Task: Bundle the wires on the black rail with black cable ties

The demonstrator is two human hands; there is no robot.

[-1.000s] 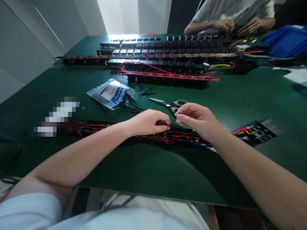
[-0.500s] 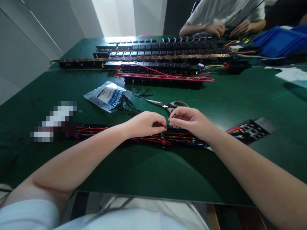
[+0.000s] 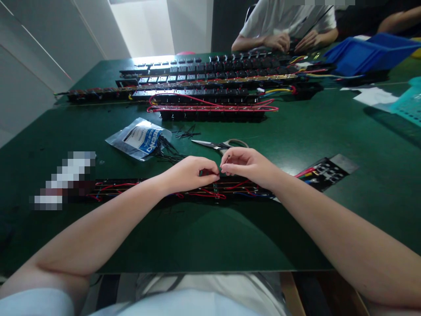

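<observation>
Left: wired strip [image 3: 226,189] lies across the desk [image 3: 263,245], from the left of the frame to right of centre, red wires along its top. Above its left half, a clear bag [image 3: 131,136] with black ties [image 3: 167,151] spilling from its mouth; a few loose ties just beside it.

Centre: left hand [image 3: 194,173] over the strip, fingers curled, thumb near index; cannot tell whether it pinches anything. Scissors [image 3: 210,144] lie behind the hands. Right hand [image 3: 245,164] just beside the left, thumb and fingers closed on a thin dark piece [image 3: 228,158], probably a tie.

Upper centre: rows of black strips [image 3: 204,70], red cable on the nearest; co-worker [image 3: 286,22] behind, both hands at the desk's far edge.

Right: black end piece [image 3: 325,172] with coloured wires; blue bin [image 3: 365,57], white paper [image 3: 375,97], teal basket [image 3: 409,103].
</observation>
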